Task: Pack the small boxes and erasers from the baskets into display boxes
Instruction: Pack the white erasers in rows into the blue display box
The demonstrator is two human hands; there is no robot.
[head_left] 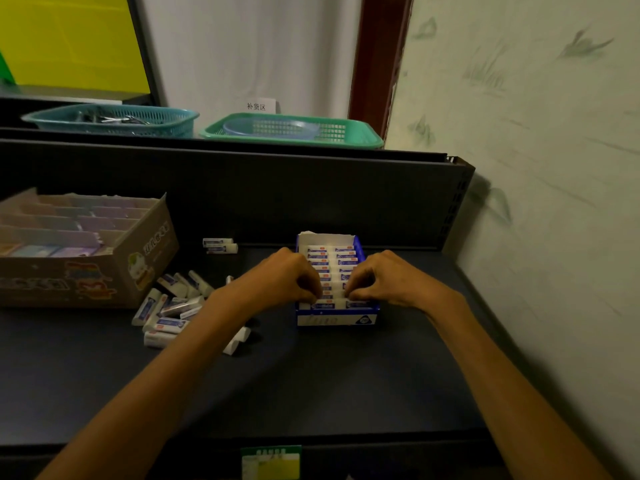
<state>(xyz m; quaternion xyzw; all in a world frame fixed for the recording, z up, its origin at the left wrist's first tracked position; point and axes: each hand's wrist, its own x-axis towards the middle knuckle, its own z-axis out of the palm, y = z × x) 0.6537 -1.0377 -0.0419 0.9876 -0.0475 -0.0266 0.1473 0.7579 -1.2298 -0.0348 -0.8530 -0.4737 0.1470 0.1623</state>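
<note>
A dark counter (346, 386) is seen in a dim corner, closed off behind by a dark upright panel (277, 199) and on the right by a pale patterned wall (554, 168). At the counter's near edge a green and yellow label (271, 462) is fixed. Further in, toward the left, a loose heap of erasers (173, 306) in white and blue sleeves is spread on the counter. Right of the heap, near the middle, a small blue display box (336, 318) is stood, and two rows of erasers are packed upright inside it. Both hands are held over the near end of this box: the left hand (287, 275) and the right hand (384, 277) are curled, and the fingertips of each are pinched on the front erasers (337, 303) in the rows. At the left edge a brown cardboard box (104, 271) with compartments of small boxes (52, 251) is placed. Two more erasers (220, 245) are laid near the back edge. On the ledge above the panel, a teal basket (110, 120) and a green basket (346, 133) holding a clear bowl (270, 128) are set, with a small paper sign (258, 106) behind them.
</note>
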